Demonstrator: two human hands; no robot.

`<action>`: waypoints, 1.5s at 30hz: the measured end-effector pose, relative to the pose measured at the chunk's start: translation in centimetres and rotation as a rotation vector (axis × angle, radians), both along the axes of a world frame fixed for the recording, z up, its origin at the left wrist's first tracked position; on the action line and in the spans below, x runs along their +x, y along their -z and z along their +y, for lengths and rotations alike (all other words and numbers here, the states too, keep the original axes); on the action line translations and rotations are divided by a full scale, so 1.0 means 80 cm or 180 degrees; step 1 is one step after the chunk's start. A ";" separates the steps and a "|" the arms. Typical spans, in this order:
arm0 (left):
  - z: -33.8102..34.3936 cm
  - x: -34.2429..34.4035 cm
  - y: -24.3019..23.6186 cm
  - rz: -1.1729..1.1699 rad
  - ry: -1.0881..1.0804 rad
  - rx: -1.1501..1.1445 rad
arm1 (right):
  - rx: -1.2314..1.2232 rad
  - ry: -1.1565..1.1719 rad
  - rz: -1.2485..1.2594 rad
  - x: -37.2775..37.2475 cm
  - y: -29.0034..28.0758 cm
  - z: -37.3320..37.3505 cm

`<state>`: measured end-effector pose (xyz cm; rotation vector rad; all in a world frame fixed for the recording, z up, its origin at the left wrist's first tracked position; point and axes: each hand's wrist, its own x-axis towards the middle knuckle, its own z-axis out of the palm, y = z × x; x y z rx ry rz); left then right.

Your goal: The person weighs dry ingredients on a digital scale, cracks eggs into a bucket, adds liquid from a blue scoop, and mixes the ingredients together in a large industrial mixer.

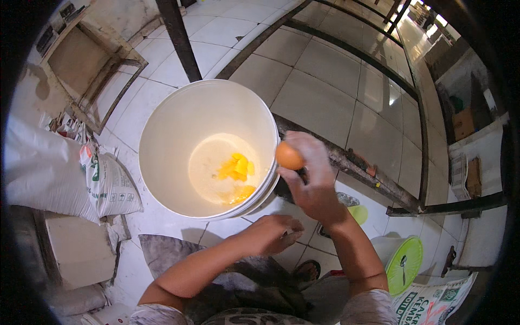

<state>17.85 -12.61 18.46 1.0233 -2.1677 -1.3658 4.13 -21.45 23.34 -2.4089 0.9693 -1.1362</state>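
In my right hand [311, 173], whose fingers are dusted white, a brown egg [289, 156] is gripped at the right rim of a large white bucket [173, 114]. Inside it, yellow yolks and smears [238, 168] lie on a pale beige material. My left hand [273, 235] is below the bucket's lower right side, its fingers curled inward; what they hold, if anything, is hidden.
White and printed sacks [59, 168] stand at the left above a beige block [76, 249]. A metal frame [352, 162] runs behind the bucket. At lower right are a green-lidded container [403, 262] with a spoon on it, a small green item [358, 214] and another sack [433, 300].
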 end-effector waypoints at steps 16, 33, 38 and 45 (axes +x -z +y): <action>-0.044 0.187 -0.085 0.1380 -0.2599 -0.0194 | 0.2437 -0.0939 -0.1052 0.153 -0.034 -0.024; -0.054 0.226 -0.089 -0.0168 -0.2271 -0.2057 | 0.0359 -0.1058 -0.0213 0.176 -0.042 -0.042; -0.057 0.230 -0.108 -0.0854 -0.1990 -0.3292 | -0.0647 -0.0969 0.0113 0.167 -0.065 -0.043; -0.055 0.223 -0.112 -0.0619 -0.2412 -0.3009 | -0.0809 -0.0621 0.0025 0.167 -0.066 -0.042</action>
